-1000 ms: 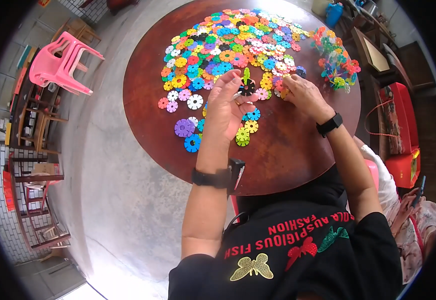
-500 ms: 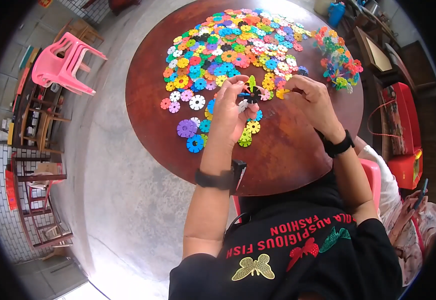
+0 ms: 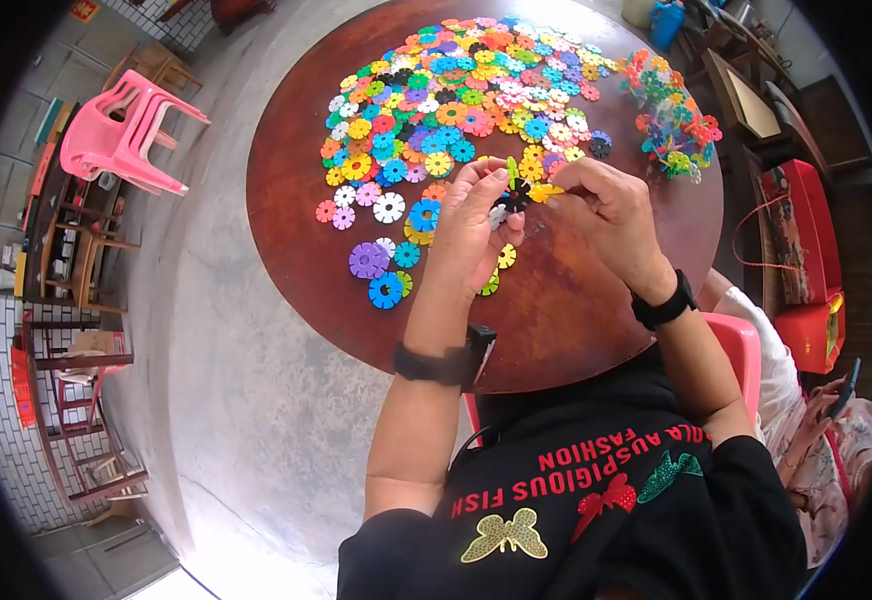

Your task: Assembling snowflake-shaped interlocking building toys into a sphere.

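Over the round table, my left hand (image 3: pixel 471 225) is closed round a small cluster of interlocking plastic discs. A black disc (image 3: pixel 519 196) and a green disc (image 3: pixel 512 172) show in that cluster; my fingers hide part of it. My right hand (image 3: pixel 604 210) pinches a yellow notched disc (image 3: pixel 544 192) by its edge. This yellow disc is up against the black one; whether their slots engage I cannot tell. Below and left of my left hand lie a purple disc (image 3: pixel 368 261) and a blue disc (image 3: pixel 385 291).
Many loose coloured discs (image 3: pixel 446 110) cover the far part of the brown table (image 3: pixel 301 225). A built structure of joined discs (image 3: pixel 671 115) stands at its right. Pink stacked chairs (image 3: pixel 121 130) are at the left. At the right sits another person holding a phone (image 3: pixel 844 388).
My right hand has moved slightly left, bringing the yellow disc against the cluster. The cluster has turned in my left hand, so the black disc shows more.
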The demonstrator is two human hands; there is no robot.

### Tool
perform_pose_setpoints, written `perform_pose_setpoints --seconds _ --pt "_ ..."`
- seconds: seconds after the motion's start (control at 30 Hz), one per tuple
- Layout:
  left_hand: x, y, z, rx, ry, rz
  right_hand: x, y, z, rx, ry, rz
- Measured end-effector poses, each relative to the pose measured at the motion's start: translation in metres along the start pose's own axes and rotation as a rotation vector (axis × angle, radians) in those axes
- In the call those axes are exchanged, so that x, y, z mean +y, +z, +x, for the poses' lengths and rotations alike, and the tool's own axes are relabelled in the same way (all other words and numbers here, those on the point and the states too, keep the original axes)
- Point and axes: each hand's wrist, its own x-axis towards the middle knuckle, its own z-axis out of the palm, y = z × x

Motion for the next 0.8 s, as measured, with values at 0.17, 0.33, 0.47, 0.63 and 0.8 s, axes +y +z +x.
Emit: perform_pose_setpoints --seconds 0.17,0.33,0.47,0.63,0.8 --pt "0.0008 -0.0012 -0.0006 -0.018 -0.042 -0.075 -0.0035 -0.0023 0.0009 0.033 -0.028 -0.038" --pt "0.0049 -0.0024 -0.0023 -0.036 -0.054 -0.093 -0.0020 -0.0086 0.0008 0.032 -0.009 -0.009" --pt "0.0018 0.0022 -0.0038 -0.023 -0.087 -0.062 -0.0012 -0.0017 -0.0028 0.052 0.013 0.015" --pt "-0.0006 0.0013 -0.0032 -0.058 -0.102 -0.064 -0.0015 -0.0026 -0.0031 0.035 0.020 0.021" --pt "-0.0019 0.0005 -0.0027 -0.045 -0.129 -0.056 -0.0014 -0.0036 -0.0046 0.020 0.051 0.024"
